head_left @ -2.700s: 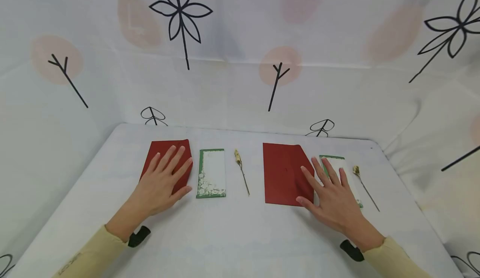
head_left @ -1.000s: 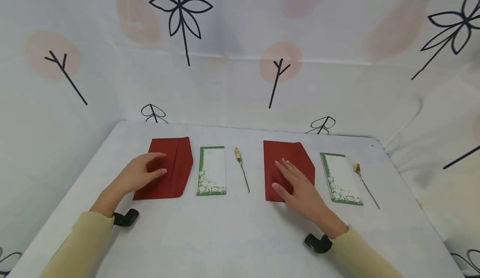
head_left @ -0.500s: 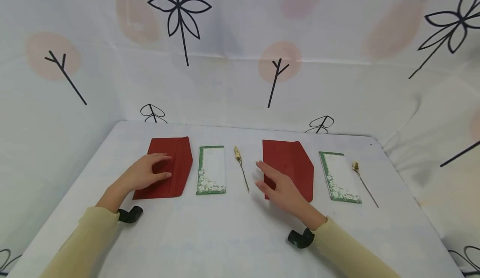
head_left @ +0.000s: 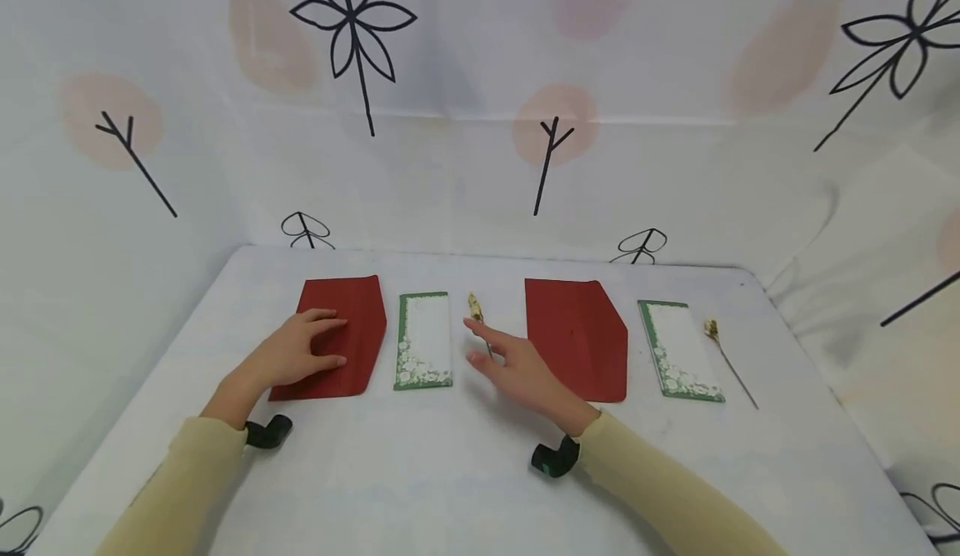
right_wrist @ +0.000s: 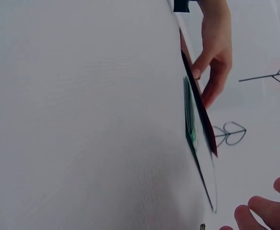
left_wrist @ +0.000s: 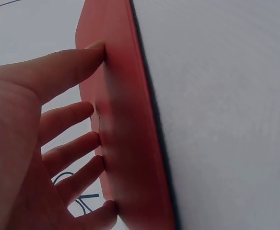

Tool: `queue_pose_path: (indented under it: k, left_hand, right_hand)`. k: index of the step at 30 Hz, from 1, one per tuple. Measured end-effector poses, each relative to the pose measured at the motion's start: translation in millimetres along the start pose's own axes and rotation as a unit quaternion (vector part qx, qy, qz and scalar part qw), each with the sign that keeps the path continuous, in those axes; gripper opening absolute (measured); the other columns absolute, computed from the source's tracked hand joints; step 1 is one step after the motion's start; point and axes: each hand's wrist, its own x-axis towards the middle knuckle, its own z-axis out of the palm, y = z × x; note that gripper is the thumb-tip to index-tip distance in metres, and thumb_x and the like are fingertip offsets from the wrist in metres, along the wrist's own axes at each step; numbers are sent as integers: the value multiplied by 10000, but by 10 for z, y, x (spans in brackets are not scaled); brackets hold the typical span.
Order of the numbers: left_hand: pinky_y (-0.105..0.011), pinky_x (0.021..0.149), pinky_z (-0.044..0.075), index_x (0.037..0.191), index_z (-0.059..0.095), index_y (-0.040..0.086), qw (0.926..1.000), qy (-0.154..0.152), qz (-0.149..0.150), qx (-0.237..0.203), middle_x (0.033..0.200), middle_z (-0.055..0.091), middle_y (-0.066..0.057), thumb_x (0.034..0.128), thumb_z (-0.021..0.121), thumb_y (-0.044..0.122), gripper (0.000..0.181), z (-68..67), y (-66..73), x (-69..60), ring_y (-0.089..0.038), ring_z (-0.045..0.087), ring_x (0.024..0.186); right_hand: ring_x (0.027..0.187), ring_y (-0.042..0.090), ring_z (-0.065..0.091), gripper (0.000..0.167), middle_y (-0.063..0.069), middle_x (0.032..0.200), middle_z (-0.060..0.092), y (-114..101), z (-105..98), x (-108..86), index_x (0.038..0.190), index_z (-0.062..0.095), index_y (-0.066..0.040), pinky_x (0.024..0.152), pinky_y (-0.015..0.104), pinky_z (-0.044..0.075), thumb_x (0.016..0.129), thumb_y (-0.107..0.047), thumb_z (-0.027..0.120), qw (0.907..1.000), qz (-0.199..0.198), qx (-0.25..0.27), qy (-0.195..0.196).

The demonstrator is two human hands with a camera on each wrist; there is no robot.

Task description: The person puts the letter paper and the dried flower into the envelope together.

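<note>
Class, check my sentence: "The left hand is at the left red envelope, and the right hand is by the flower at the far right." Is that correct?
Not quite: the right hand is by the other flower, between the left card and the right red envelope, as the head view shows. The left hand is indeed at the left red envelope.

Both sleeves [head_left: 660, 481] are long and pale yellow, and the wrist devices [head_left: 553, 458] are black and elbow-shaped.

On table [head_left: 420, 489] from left, envelope [head_left: 362, 327], card [head_left: 429, 331], flower [head_left: 474, 306], second envelope [head_left: 576, 331], second card [head_left: 682, 348], second flower [head_left: 712, 329]
</note>
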Motion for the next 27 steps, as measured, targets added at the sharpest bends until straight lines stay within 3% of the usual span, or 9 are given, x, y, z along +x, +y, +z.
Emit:
queue_pose_path:
  k: [10, 15, 21, 27]
  left_hand:
    - [-618, 941, 454, 1443, 506, 77, 9997, -59, 9, 257, 1479, 385, -198, 834, 782, 425, 754, -39, -5, 104, -437, 343, 1331]
    - [-617, 919, 469, 1440, 508, 74, 9996, -74, -7, 259, 1467, 394, -204, 827, 792, 408, 754, -19, 15, 84, -439, 353, 1319]
    - [-585, 881, 505, 1436, 518, 90, 9997, -103, -43, 208, 1457, 404, -190, 817, 799, 413, 752, 54, -2, 46, -422, 366, 1298]
    - [-584, 876, 507, 1434, 521, 99, 9998, -70, -51, 155, 1450, 406, -182, 809, 805, 427, 761, 44, -2, 46, -416, 366, 1288]
  right_hand:
    - [1267, 325, 551, 531, 33, 1467, 514, -110, 76, 254, 1505, 446, -288, 1038, 462, 429, 1000, -344, 599, 9996, -241, 45, -118]
    - [1264, 318, 557, 518, 43, 1468, 516, -167, 179, 346, 1499, 442, -332, 1032, 436, 437, 1003, -367, 588, 9989, -391, 80, -239]
    - [1251, 346, 563, 526, -70, 1510, 453, -208, 287, 375, 1509, 431, -315, 1015, 441, 450, 1010, -398, 570, 9980, -451, 71, -442]
    - [1262, 316, 556, 521, 15, 1440, 545, -292, 335, 462, 1515, 421, -312, 1017, 437, 449, 1018, -405, 548, 9969, -593, 27, -515]
